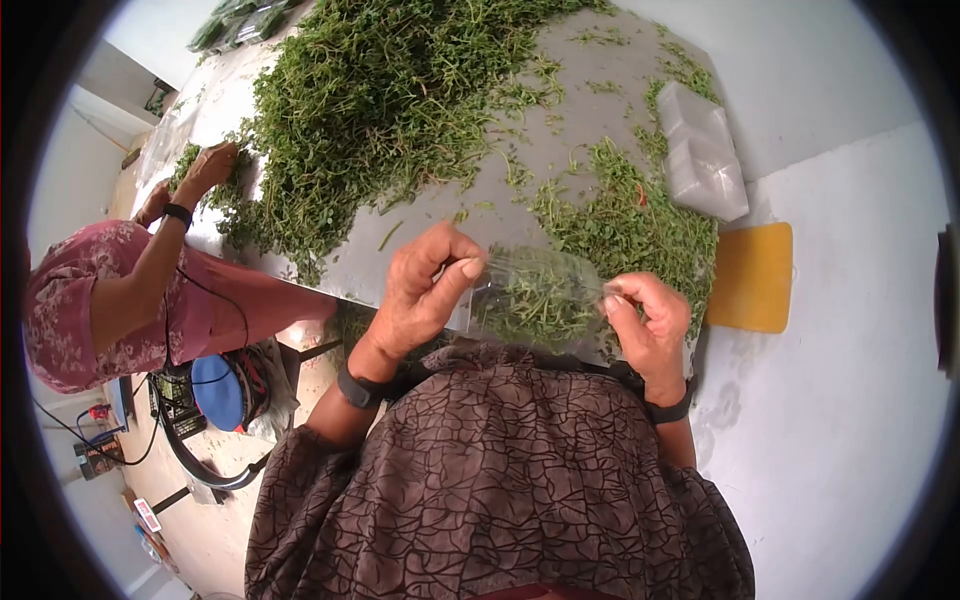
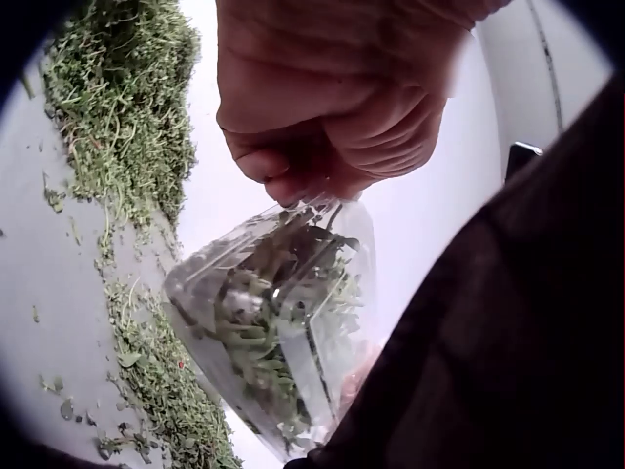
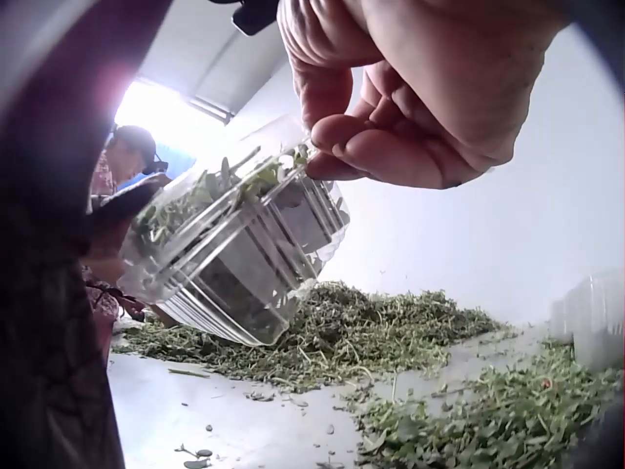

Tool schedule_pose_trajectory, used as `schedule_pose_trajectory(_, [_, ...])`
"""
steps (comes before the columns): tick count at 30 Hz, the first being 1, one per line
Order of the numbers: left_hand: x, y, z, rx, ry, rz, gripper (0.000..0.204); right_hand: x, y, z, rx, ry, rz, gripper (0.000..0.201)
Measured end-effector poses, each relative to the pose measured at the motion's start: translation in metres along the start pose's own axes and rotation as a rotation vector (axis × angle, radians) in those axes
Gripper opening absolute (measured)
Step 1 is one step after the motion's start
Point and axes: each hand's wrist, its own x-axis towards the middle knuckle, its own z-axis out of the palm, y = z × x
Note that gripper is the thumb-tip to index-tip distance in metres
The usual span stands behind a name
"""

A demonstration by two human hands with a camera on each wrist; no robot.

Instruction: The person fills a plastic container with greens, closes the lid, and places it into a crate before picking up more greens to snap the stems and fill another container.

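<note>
A clear plastic clamshell box [image 1: 540, 295] filled with green leafy sprigs is held in front of the person's body, over the table's near edge. My left hand [image 1: 425, 285] pinches one end of it between thumb and curled fingers. At the opposite end, my right hand [image 1: 652, 325] pinches the rim or corner with thumb and forefinger. In the left wrist view the box [image 2: 278, 322] hangs tilted beneath the left hand [image 2: 332, 107]. From the right wrist, the ribbed side of the box [image 3: 244, 259] shows below the right fingertips [image 3: 337, 147], with sprigs near the rim.
A large heap of green sprigs [image 1: 350, 110] covers the grey table [image 1: 590, 80]; a smaller pile [image 1: 630, 210] lies at right. Stacked clear boxes [image 1: 705, 150] stand at the right edge, near a yellow board [image 1: 752, 278]. Another person [image 1: 120, 290] handles sprigs at left, beside a blue-topped stool [image 1: 218, 392].
</note>
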Motion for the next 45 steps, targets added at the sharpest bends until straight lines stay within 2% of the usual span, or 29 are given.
schedule_pose_trajectory(2, [0.0,0.013,-0.003,0.009,0.016,0.057,0.011,0.005,-0.016,-0.008,-0.015,0.0,-0.044,0.008])
schedule_pose_trajectory(5, [0.0,0.026,-0.009,0.055,0.035,0.165,0.007,0.011,-0.036,-0.012,-0.097,-0.011,-0.244,0.009])
schedule_pose_trajectory(9, [0.001,0.031,-0.012,0.106,0.051,0.28,0.004,0.009,-0.041,-0.014,-0.063,-0.039,-0.285,0.01])
schedule_pose_trajectory(12, [-0.001,0.03,-0.009,0.078,0.055,0.256,0.011,0.009,-0.037,-0.014,-0.04,0.002,-0.325,0.01])
schedule_pose_trajectory(14, [0.002,0.023,-0.004,0.079,0.049,0.262,0.013,0.006,-0.03,-0.012,0.045,-0.043,-0.102,0.009])
schedule_pose_trajectory(17, [-0.001,0.013,0.001,-0.214,-0.029,-0.17,0.016,0.003,-0.018,-0.007,0.055,0.009,-0.048,0.007])
schedule_pose_trajectory(18, [0.0,0.012,0.004,-0.214,-0.036,-0.155,0.016,0.001,-0.016,-0.007,0.075,0.029,-0.002,0.006])
schedule_pose_trajectory(20, [0.003,0.009,0.01,-0.553,0.011,-0.363,0.005,-0.004,-0.006,-0.007,0.115,0.039,0.048,0.006])
schedule_pose_trajectory(21, [0.004,0.006,0.01,-0.591,-0.006,-0.369,0.005,-0.005,-0.004,-0.008,0.16,0.037,0.104,0.005])
schedule_pose_trajectory(30, [0.012,0.017,0.006,-0.516,-0.164,-0.344,0.011,-0.008,-0.008,-0.015,0.106,0.061,0.04,0.004])
schedule_pose_trajectory(32, [0.012,0.019,0.005,-0.399,-0.166,-0.274,0.013,-0.01,-0.011,-0.018,0.101,0.072,0.026,0.005])
schedule_pose_trajectory(33, [0.015,0.021,0.005,-0.266,-0.169,-0.156,0.015,-0.009,-0.013,-0.021,0.09,0.065,-0.018,0.005])
schedule_pose_trajectory(34, [0.017,0.027,0.004,-0.266,-0.183,-0.151,0.015,-0.009,-0.015,-0.023,0.08,0.056,-0.061,0.006])
schedule_pose_trajectory(36, [0.021,0.041,0.003,-0.049,-0.181,0.075,0.015,-0.009,-0.02,-0.028,0.082,0.082,-0.098,0.006])
schedule_pose_trajectory(40, [0.022,0.048,0.006,0.016,-0.139,0.227,0.014,-0.008,-0.027,-0.037,0.06,0.099,-0.175,0.006])
schedule_pose_trajectory(41, [0.022,0.051,0.009,0.016,-0.143,0.22,0.014,-0.009,-0.028,-0.039,0.06,0.098,-0.178,0.006])
schedule_pose_trajectory(43, [0.024,0.056,0.017,0.098,-0.049,0.205,0.014,-0.01,-0.027,-0.042,0.021,0.137,-0.172,0.006])
schedule_pose_trajectory(45, [0.028,0.052,0.02,-0.084,-0.125,0.056,0.01,-0.011,-0.029,-0.044,-0.048,0.223,-0.186,0.006])
